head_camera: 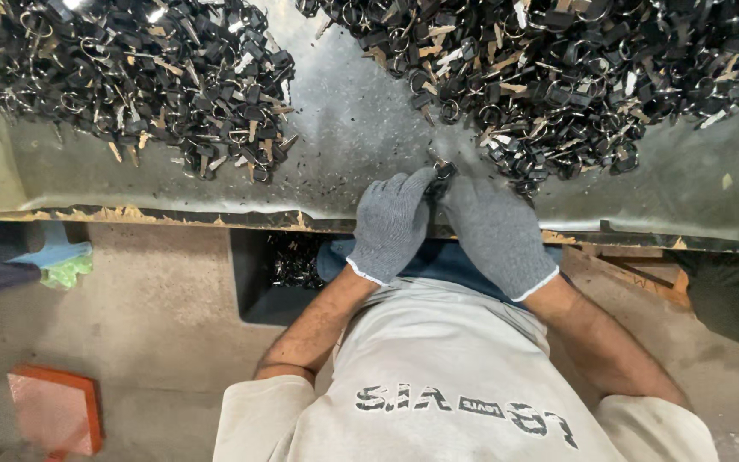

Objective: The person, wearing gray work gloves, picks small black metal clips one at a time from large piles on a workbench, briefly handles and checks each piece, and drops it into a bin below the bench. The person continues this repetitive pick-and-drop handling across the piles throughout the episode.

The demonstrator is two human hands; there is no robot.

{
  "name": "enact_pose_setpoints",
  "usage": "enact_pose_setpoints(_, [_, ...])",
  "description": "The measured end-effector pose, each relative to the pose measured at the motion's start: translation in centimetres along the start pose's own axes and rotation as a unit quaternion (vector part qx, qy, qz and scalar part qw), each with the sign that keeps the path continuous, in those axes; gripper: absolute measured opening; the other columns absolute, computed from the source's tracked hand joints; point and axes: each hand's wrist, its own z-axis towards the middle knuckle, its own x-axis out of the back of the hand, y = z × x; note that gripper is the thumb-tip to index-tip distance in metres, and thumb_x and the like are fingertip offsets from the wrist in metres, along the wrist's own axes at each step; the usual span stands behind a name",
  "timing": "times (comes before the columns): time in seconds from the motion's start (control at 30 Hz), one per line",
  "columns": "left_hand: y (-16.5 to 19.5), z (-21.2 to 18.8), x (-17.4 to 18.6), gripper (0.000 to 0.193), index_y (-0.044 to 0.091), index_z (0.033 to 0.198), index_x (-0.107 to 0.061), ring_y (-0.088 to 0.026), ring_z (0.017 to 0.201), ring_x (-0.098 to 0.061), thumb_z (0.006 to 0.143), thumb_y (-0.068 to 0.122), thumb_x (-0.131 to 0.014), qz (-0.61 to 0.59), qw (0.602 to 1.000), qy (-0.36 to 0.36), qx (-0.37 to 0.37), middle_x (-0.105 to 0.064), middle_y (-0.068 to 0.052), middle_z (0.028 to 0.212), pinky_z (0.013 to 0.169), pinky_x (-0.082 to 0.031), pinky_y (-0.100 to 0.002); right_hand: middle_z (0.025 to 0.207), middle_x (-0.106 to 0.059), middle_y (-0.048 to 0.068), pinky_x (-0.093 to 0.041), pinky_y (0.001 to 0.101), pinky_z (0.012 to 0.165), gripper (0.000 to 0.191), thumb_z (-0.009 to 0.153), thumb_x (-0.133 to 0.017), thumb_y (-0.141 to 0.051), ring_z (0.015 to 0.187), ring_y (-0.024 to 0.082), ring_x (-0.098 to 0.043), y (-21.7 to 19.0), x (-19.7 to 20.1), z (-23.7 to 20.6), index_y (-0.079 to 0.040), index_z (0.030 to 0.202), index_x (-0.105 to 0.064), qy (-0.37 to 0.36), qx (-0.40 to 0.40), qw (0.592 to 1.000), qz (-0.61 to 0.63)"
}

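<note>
Grey-gloved left hand (391,224) and right hand (493,233) fingers pinch one small key (443,168) — axis indiscernible.

A workshop: a worn metal bench (361,128) carries two big heaps of black keys (138,77) above a dusty concrete floor (156,316).

A small black key on a metal ring (443,169) sits pinched between both gloved fingertips.

Grey knit gloves are worn on the left hand (389,224) and right hand (498,233); black keys (549,77) are heaped on a grey surface (361,128); an orange block (55,409) is shown.
</note>
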Motion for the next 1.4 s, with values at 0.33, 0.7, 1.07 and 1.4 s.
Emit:
enact_pose_setpoints(0.33, [0.7, 0.9, 3.2, 0.073, 0.002, 0.161, -0.031, -0.036, 0.083, -0.071, 0.104, 0.032, -0.067, -0.001, 0.952, -0.22, 0.214, -0.07, -0.018, 0.092, 0.077, -0.057, -0.046, 0.091, -0.07, 0.024, -0.059, 0.0498, 0.067, 0.029, 0.099, -0.061, -0.028, 0.077, 0.041, -0.072, 0.9, 1.8, 1.5, -0.003, 0.116, -0.061, -0.113, -0.022, 0.986, 0.124])
enact_pose_setpoints(0.7, [-1.2, 6.3, 2.6, 0.026, 0.013, 0.113, -0.067, -0.027, 0.089, -0.073, 0.091, 0.023, -0.075, -0.136, 0.984, -0.115, -0.004, -0.073, -0.008, 0.101, 0.079, -0.058, -0.04, 0.09, -0.069, 0.026, -0.061, 0.0459, 0.059, 0.039, 0.101, -0.063, -0.03, 0.074, 0.037, -0.073, 0.2, 0.6, 0.0, 0.005, 0.117, -0.053, -0.14, -0.14, 0.979, 0.053])
enact_pose_setpoints(1.07, [-1.5, 2.3, 0.5, 0.022, 0.01, 0.109, -0.066, -0.031, 0.094, -0.068, 0.088, 0.013, -0.07, 0.044, 0.998, -0.011, -0.036, -0.069, -0.011, 0.1, 0.085, -0.052, -0.045, 0.083, -0.07, 0.022, -0.057, 0.0461, 0.049, 0.035, 0.098, -0.063, -0.017, 0.06, 0.037, -0.07, -0.6, -1.1, 1.3, 0.007, 0.122, -0.056, -0.005, -0.021, 0.999, 0.042])
enact_pose_setpoints(1.4, [-2.1, 1.7, -0.2, 0.022, 0.006, 0.112, -0.064, -0.033, 0.098, -0.066, 0.09, 0.013, -0.066, 0.046, 0.997, -0.005, -0.062, -0.067, -0.013, 0.101, 0.089, -0.051, -0.046, 0.079, -0.07, 0.02, -0.055, 0.0469, 0.056, 0.036, 0.101, -0.063, -0.021, 0.069, 0.038, -0.07, 0.7, 2.1, 2.7, 0.004, 0.124, -0.053, -0.095, -0.026, 0.975, 0.201])
